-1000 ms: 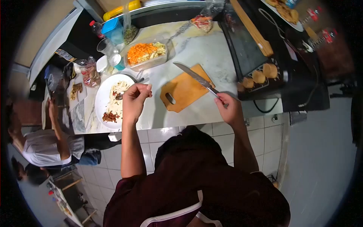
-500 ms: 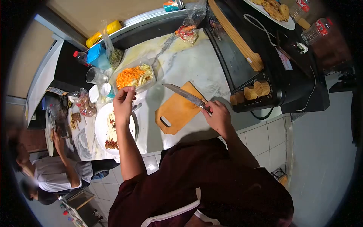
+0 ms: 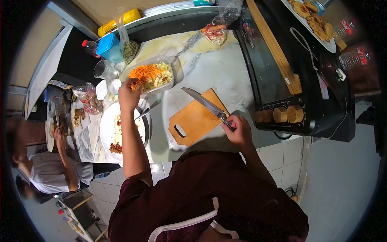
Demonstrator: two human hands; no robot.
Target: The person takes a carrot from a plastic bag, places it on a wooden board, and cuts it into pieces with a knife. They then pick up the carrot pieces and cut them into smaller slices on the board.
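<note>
**Over the marble desk (image 3: pixel 193 64), the left hand (image 3: pixel 129 93) at the carrots (image 3: pixel 146 72), the right hand (image 3: pixel 238 132) round a knife (image 3: pixel 205 105)**

At the near left corner of the clear container (image 3: pixel 173 78), the left hand reaches down with its fingers drawn together against the shredded carrots. Whether any strands are pinched there I cannot tell. The right hand is closed round the knife's dark handle; the blade slants away over the wooden cutting board (image 3: pixel 193 125), its tip past the board's far edge. Whether steel meets wood is unclear.

The carrots, heaped in the container beside paler shreds (image 3: pixel 164 72), should be light, limp and perhaps a little damp — best gathered from the top in a loose pinch, since strands are likely to trail and drop. The container looks like thin plastic, easy to flex, so its rim is the place to hold it. The knife should be stiff and heavier than anything in the box; the handle is the only sensible grip, edge kept off the other hand. The board looks rigid, with a slot for the fingers.

Under the left forearm sits a white plate (image 3: pixel 105 131) with pale food and a brown shredded heap (image 3: pixel 115 148), a spoon (image 3: pixel 148 110) sticking out over its side. Right of the board stands a black appliance with wooden knobs (image 3: pixel 295 114); farther left — beyond the plate — a co-worker's hand (image 3: pixel 59 138) is over other food.
</note>
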